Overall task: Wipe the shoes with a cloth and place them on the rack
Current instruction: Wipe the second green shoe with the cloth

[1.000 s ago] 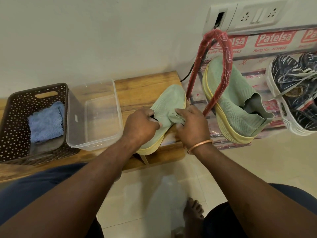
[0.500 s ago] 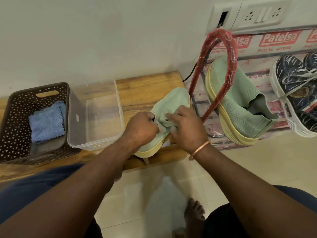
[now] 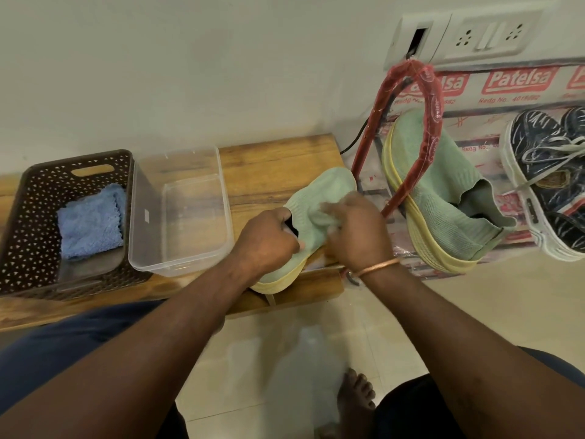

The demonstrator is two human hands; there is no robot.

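A pale green slip-on shoe point(image 3: 330, 188) with a yellow sole lies on the wooden bench point(image 3: 278, 163), toe pointing away. My left hand point(image 3: 266, 239) grips its collar at the opening. My right hand point(image 3: 357, 232), blurred by motion, presses a bunched pale green cloth point(image 3: 318, 218) against the shoe's upper. The matching green shoe point(image 3: 449, 198) sits tilted on the rack point(image 3: 432, 122), behind its red plastic-wrapped frame. The heel of the held shoe is hidden under my hands.
A dark patterned sneaker point(image 3: 550, 172) sits on the rack to the right. Left on the bench stand a clear plastic tub point(image 3: 180, 213) and a brown perforated basket point(image 3: 28, 217) holding a blue cloth point(image 3: 90, 220). Wall sockets point(image 3: 490, 36) are above the rack. My bare foot point(image 3: 356, 394) is on the tiled floor.
My right hand has slid with the cloth forward along the shoe's upper. My left hand keeps its hold on the collar and the shoe has barely shifted.
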